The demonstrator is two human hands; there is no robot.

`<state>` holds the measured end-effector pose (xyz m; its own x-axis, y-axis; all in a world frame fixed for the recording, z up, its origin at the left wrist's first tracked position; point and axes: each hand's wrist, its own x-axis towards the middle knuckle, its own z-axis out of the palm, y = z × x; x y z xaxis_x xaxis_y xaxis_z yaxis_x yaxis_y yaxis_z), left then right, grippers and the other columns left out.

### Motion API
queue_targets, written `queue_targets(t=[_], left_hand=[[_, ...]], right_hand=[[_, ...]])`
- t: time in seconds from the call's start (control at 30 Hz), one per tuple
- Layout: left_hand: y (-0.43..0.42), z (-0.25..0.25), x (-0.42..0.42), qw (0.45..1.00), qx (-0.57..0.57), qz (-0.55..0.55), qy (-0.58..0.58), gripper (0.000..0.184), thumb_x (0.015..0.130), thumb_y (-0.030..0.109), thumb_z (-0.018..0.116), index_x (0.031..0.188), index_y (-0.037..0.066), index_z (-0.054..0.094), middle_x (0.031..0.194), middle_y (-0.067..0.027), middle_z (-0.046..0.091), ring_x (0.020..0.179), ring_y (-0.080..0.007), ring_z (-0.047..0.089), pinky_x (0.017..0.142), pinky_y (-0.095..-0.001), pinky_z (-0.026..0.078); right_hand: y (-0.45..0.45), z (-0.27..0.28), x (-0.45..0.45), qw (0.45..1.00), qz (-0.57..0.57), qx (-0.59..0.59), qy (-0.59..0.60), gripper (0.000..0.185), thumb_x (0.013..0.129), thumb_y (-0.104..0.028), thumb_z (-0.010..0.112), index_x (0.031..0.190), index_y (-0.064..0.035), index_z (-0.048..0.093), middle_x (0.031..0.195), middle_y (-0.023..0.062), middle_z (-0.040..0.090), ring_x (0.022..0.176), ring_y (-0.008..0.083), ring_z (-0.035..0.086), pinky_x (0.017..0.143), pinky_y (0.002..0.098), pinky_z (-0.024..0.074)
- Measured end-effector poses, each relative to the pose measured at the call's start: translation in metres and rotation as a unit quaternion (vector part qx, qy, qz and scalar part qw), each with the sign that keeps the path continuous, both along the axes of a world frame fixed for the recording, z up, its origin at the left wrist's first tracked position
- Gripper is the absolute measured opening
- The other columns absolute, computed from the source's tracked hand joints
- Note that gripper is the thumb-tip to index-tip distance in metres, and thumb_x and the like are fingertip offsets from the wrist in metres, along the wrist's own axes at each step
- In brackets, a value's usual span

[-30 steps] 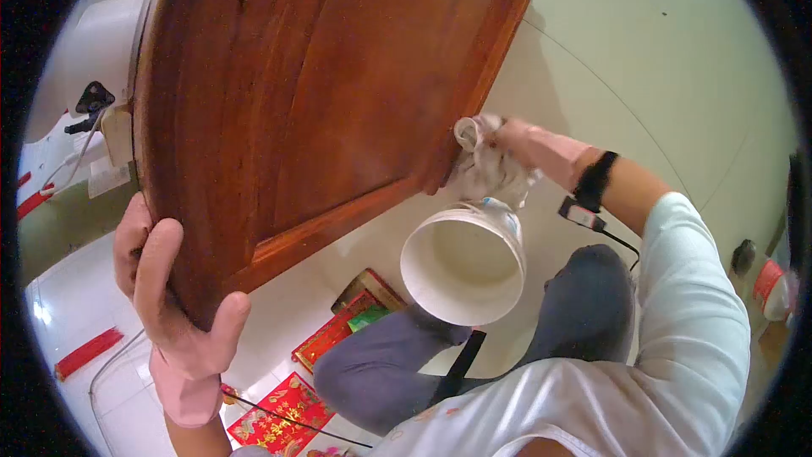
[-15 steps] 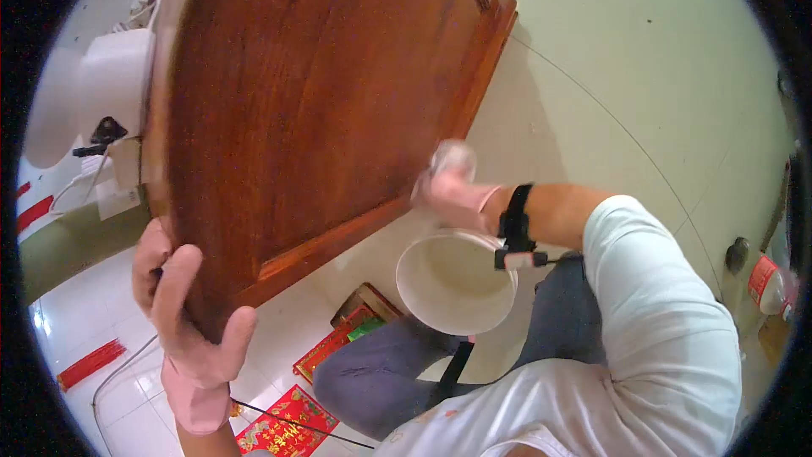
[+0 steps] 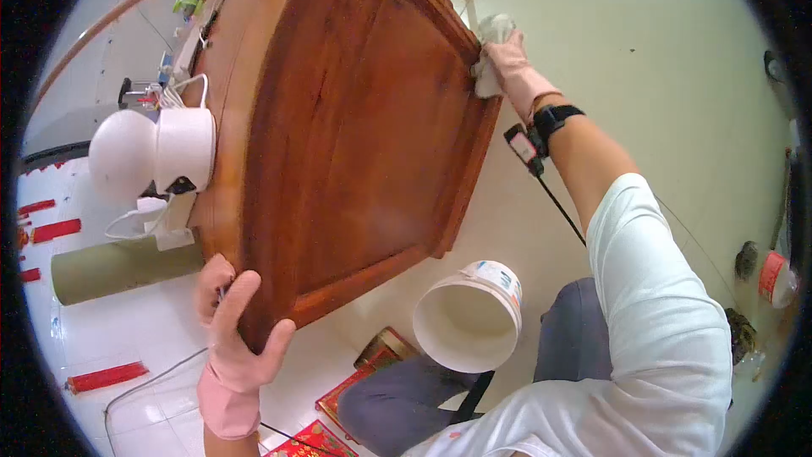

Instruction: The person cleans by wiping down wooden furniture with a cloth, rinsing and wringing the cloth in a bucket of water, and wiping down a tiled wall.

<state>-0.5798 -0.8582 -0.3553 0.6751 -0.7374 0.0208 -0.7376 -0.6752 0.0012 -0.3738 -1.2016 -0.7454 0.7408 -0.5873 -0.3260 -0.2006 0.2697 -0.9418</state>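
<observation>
A reddish-brown wooden cabinet (image 3: 372, 135) with a framed side panel fills the middle of the head view. At its near left corner, my left hand (image 3: 241, 347), in a pink glove, grips the edge, thumb and fingers to either side of the corner. My right hand (image 3: 516, 68), gloved in pink too, presses a whitish cloth (image 3: 488, 78) on the cabinet's far right edge. Part of the cloth is bunched above the fingers. Between my knees and the cabinet stands a white bucket (image 3: 431, 334); what it holds is unclear.
A white rounded device (image 3: 186, 148) with cables is on the cabinet top at left. An olive cylinder (image 3: 127, 267) lies beyond it. Red printed paper (image 3: 313, 442) and a small box (image 3: 385, 347) are on the floor. At right is a bottle with a red label (image 3: 771, 278).
My right hand has moved up and away along the cabinet's right edge with the cloth. My left hand stays on the corner. The view has shifted, showing more of the cabinet top.
</observation>
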Motion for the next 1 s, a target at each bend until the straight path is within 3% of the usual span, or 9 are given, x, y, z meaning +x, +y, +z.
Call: queue_targets(t=[0.13, 0.3, 0.43, 0.5, 0.63, 0.73, 0.8, 0.9, 1.0], left_hand=[[-0.003, -0.001, 0.003, 1.000, -0.017, -0.003, 0.008, 0.065, 0.066, 0.010, 0.075, 0.126, 0.005, 0.049, 0.127, -0.0153, 0.037, 0.119, -0.0340, 0.039, 0.102, -0.0463, 0.031], [-0.004, -0.002, -0.006, 1.000, -0.007, 0.016, 0.005, 0.063, 0.065, 0.007, 0.075, 0.124, 0.004, 0.051, 0.128, -0.0150, 0.037, 0.118, -0.0336, 0.040, 0.101, -0.0450, 0.033], [-0.008, -0.001, -0.001, 1.000, -0.016, 0.014, 0.003, 0.064, 0.065, 0.007, 0.076, 0.124, 0.003, 0.051, 0.129, -0.0149, 0.037, 0.118, -0.0336, 0.040, 0.102, -0.0438, 0.033], [-0.007, -0.001, -0.001, 1.000, -0.017, 0.016, 0.005, 0.064, 0.065, 0.008, 0.076, 0.124, 0.003, 0.052, 0.129, -0.0149, 0.037, 0.119, -0.0335, 0.040, 0.102, -0.0433, 0.033], [-0.006, 0.000, -0.002, 0.999, -0.019, 0.027, -0.003, 0.060, 0.066, 0.010, 0.077, 0.122, 0.003, 0.055, 0.129, -0.0150, 0.038, 0.120, -0.0330, 0.040, 0.102, -0.0427, 0.033], [-0.006, 0.000, -0.009, 0.999, -0.022, 0.032, 0.009, 0.057, 0.068, 0.012, 0.077, 0.120, 0.003, 0.057, 0.130, -0.0152, 0.039, 0.121, -0.0327, 0.040, 0.103, -0.0422, 0.033], [-0.008, 0.004, -0.002, 0.999, -0.026, 0.035, 0.005, 0.056, 0.069, 0.013, 0.077, 0.121, 0.003, 0.057, 0.130, -0.0152, 0.039, 0.121, -0.0326, 0.040, 0.104, -0.0419, 0.033], [-0.010, 0.001, -0.004, 0.999, -0.027, 0.027, 0.002, 0.057, 0.071, 0.017, 0.077, 0.122, 0.003, 0.057, 0.130, -0.0153, 0.039, 0.122, -0.0325, 0.041, 0.104, -0.0416, 0.033], [-0.008, 0.001, -0.004, 0.999, -0.009, 0.033, -0.010, 0.059, 0.074, 0.027, 0.076, 0.124, 0.003, 0.057, 0.129, -0.0161, 0.041, 0.122, -0.0327, 0.041, 0.105, -0.0420, 0.033]], right_hand=[[0.053, -0.011, -0.041, 0.965, 0.050, -0.224, 0.126, 0.079, 0.082, -0.011, 0.062, 0.144, -0.0043, 0.012, 0.134, 0.0230, 0.042, 0.124, 0.0396, 0.042, 0.106, 0.0422, 0.0344], [0.061, 0.045, -0.091, 0.975, 0.147, -0.153, 0.061, 0.075, 0.083, -0.022, 0.064, 0.140, 0.0035, 0.024, 0.136, 0.0254, 0.042, 0.130, 0.0403, 0.037, 0.109, 0.0392, 0.0315], [0.039, 0.165, -0.093, 0.970, 0.128, -0.107, -0.174, 0.066, 0.085, -0.020, 0.061, 0.141, -0.0090, 0.029, 0.117, 0.0222, 0.057, 0.106, 0.0325, 0.058, 0.089, 0.0370, 0.0467], [0.046, 0.183, -0.087, 0.920, 0.040, -0.226, -0.316, 0.057, 0.082, -0.024, 0.064, 0.132, -0.0106, 0.039, 0.116, 0.0246, 0.057, 0.103, 0.0429, 0.058, 0.087, 0.0438, 0.0481], [0.055, 0.086, -0.070, 0.975, 0.064, -0.138, -0.163, 0.068, 0.088, -0.017, 0.056, 0.145, -0.0131, 0.020, 0.128, 0.0215, 0.047, 0.116, 0.0328, 0.052, 0.095, 0.0378, 0.0431], [0.057, -0.011, -0.079, 0.984, 0.076, -0.111, -0.115, 0.052, 0.092, -0.020, 0.052, 0.138, -0.0125, 0.031, 0.135, 0.0206, 0.040, 0.118, 0.0341, 0.048, 0.098, 0.0440, 0.0406], [0.054, -0.006, -0.045, 0.946, 0.055, -0.299, -0.109, 0.046, 0.092, -0.022, 0.054, 0.133, -0.0101, 0.037, 0.130, 0.0206, 0.044, 0.114, 0.0351, 0.050, 0.094, 0.0439, 0.0421], [0.052, 0.116, -0.079, 0.978, 0.008, -0.116, -0.175, 0.051, 0.086, -0.030, 0.065, 0.126, -0.0043, 0.046, 0.110, 0.0208, 0.060, 0.101, 0.0370, 0.058, 0.087, 0.0418, 0.0462], [0.085, 0.171, -0.096, 0.924, -0.016, -0.209, -0.319, 0.048, 0.083, -0.019, 0.065, 0.125, -0.0031, 0.049, 0.110, 0.0212, 0.060, 0.101, 0.0352, 0.058, 0.087, 0.0407, 0.0467]])
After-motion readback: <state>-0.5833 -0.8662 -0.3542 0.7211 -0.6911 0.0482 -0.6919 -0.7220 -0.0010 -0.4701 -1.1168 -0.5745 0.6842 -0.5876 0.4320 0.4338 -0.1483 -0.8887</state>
